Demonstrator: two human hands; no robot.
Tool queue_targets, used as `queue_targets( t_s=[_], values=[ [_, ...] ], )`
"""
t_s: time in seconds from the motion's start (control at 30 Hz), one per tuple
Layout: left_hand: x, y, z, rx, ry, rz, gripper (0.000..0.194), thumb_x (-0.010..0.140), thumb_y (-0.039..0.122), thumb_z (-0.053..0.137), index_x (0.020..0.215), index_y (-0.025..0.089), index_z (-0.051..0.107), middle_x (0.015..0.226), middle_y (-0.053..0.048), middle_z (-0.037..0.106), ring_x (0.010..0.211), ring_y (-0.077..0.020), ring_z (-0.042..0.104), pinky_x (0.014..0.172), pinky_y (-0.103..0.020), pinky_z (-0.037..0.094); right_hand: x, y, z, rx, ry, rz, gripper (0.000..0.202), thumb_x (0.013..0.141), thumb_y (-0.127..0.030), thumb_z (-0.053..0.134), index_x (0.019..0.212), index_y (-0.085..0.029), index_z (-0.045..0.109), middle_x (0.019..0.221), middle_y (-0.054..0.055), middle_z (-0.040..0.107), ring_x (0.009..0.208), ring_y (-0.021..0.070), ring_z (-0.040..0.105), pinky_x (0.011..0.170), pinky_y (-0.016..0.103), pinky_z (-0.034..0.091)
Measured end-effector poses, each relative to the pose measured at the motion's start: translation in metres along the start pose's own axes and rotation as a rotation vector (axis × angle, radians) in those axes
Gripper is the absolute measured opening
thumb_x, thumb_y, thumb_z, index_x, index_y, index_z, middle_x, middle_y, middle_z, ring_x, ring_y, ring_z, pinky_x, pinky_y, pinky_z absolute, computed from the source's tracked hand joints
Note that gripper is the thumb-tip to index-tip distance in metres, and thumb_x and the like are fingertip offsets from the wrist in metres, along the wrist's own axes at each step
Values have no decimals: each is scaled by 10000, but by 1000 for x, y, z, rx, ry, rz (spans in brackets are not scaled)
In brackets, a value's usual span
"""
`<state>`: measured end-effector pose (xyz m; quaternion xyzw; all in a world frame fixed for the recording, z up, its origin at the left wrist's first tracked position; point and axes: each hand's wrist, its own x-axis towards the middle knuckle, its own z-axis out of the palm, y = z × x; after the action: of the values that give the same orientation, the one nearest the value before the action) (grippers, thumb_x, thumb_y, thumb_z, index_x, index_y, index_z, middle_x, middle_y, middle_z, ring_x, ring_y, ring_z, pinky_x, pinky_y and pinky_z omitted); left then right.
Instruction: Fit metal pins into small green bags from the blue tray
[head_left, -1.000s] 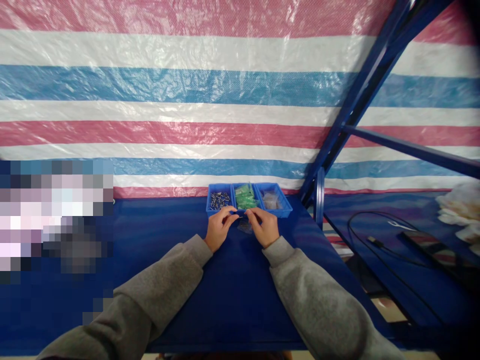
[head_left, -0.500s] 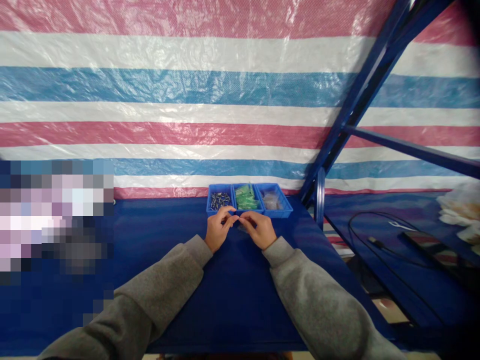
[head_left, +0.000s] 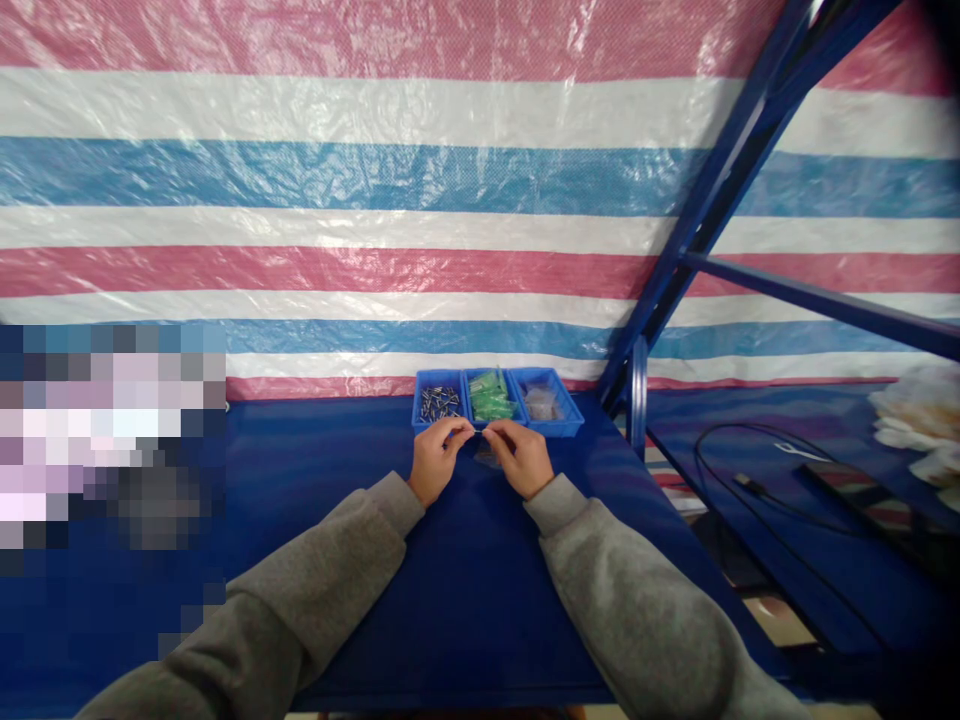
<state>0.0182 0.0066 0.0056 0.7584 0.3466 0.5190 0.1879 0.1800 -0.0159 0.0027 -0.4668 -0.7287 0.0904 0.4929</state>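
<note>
A thin piece [head_left: 478,432] lies crosswise near the blue trays [head_left: 562,430], its long axis running from left hand [head_left: 432,464] to right hand [head_left: 524,462]. Each grip pinches one end, neither nearer.

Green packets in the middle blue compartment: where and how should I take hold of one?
I'd come straight down from above and pinch an upper edge of the green packets. They look like thin, crinkled plastic, heaped in the open-topped middle blue compartment, whose walls block the sides; the left hand and right hand, pinching a small thin piece, occupy the near side.
</note>
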Motion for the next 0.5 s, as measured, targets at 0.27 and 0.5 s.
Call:
queue_targets(
  t_s=[0.27,0.5],
  values=[
    [1,-3,-1,96,-11,-72,287,891,311,456,692,153,590,585,12,582,543,-89,549,556,-183,424,-1,-1,3,58,-37,10,175,863,-324,515,818,-184,609,680,21,619,582,139,571,568,237,448],
    [0,4,-4,106,-33,-88,393,883,364,465,554,155,514,461,42,490,451,-69,486,507,-177,371,-1,-2,1,114,6,13,147,864,-293,508,853,-191,614,778,33,632,558,126,561,557,241,457]
  ],
)
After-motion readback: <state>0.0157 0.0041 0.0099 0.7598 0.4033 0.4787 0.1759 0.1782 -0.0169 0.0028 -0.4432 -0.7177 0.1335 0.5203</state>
